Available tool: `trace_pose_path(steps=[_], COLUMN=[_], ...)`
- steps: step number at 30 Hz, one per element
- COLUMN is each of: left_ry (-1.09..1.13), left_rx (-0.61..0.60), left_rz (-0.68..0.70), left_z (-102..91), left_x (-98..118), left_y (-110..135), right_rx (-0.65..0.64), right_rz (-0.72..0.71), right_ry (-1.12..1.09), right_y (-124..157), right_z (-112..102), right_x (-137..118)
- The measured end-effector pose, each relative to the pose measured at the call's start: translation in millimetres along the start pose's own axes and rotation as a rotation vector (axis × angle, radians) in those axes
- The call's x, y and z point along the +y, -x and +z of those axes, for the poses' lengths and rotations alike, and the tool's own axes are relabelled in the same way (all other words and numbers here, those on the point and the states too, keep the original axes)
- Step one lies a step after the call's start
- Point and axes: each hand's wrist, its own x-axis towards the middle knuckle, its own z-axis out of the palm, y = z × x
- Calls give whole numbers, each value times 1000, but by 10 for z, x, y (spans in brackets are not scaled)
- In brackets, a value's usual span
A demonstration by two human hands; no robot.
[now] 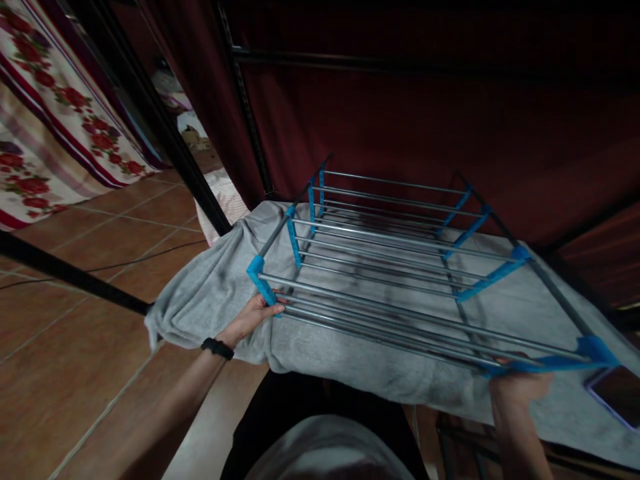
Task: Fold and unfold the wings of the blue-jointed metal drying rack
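A folded drying rack (390,267) of silver metal rods and blue plastic brackets lies flat on a grey cloth (210,293) that covers a raised surface. My left hand (253,317), with a black band on its wrist, grips the rack's near left blue corner. At the rack's near right blue corner my right hand (520,383) is closed on the bracket from below. Both hands hold the near edge of the rack.
A dark red curtain (425,113) hangs behind the rack. Black metal frame bars (165,133) cross the left side. The floor (75,320) is of brown tiles, with a floral cloth (45,120) at far left. A phone (617,393) lies on the grey cloth at right.
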Motion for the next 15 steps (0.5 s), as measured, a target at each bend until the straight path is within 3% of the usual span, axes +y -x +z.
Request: trace_pose_path(steps=[3,15], left_ry=[44,10], left_rx=[8,8], left_rz=[-44,-4], left_z=[-2,-10], left_x=[-10,-106], left_y=[1,-10], right_rx=[74,33], right_rz=[-89,-180], right_ry=[66,195], right_y=[35,159], right_z=[41,119], right_x=[-33,-111])
